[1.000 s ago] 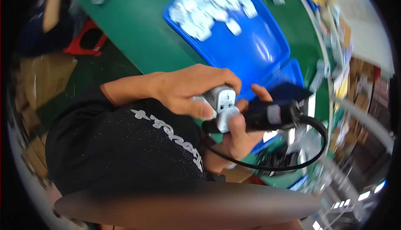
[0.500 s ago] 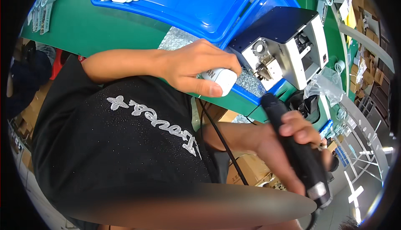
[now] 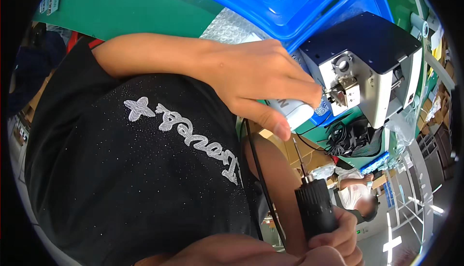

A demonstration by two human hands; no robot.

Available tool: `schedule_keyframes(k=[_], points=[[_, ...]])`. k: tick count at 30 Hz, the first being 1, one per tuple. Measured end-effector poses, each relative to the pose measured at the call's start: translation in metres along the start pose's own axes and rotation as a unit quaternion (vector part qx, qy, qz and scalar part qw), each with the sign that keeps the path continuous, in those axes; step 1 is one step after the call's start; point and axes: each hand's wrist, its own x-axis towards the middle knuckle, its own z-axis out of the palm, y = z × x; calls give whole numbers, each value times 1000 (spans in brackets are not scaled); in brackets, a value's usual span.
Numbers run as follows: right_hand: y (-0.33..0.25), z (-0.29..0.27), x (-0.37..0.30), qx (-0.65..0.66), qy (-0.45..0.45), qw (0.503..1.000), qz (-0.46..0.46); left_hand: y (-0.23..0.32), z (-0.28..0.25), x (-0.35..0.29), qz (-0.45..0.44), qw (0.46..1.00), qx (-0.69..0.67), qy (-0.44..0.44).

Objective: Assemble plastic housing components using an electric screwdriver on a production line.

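Observation:
My left hand (image 3: 270, 82) reaches in from the left, back upward, with its thumb on the near side. It is closed round a white rounded plastic part (image 3: 300, 116) with dark printing; most of the part is hidden under the fingers. At the lower right, my right hand (image 3: 338, 239) is wrapped round a black electric screwdriver (image 3: 316, 205) with a ribbed collar. Its slim metal bit (image 3: 300, 157) points up toward the white part, and the tip is close to my left thumb. Whether the tip touches the part, I cannot tell.
Beyond my left hand stands a machine (image 3: 367, 43) with a dark blue cover and silver front. Blue trays (image 3: 290, 26) lie behind it on the green table (image 3: 121, 7), beside bubble wrap (image 3: 232, 26). Black coiled cables (image 3: 343, 138) rest nearby. Another person (image 3: 355, 196) is farther off.
The screwdriver has moved down and away from the machine, and its bit now points up at the white part. My left hand keeps its hold. The view has shifted.

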Motion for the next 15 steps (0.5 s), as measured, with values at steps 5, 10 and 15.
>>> schedule_keyframes(k=[5, 10, 15], points=[[18, -7, 5, -12, 21, 1000, -6, -1, 3, -2, 4, 1000, -6, 9], [26, -4, 8, -4, 40, 999, -7, -1, 6, -6, -3, 1000, -9, 9], [38, 13, 12, -13, 63, 998, -12, 2, 4, -4, 5, 1000, -5, 16]])
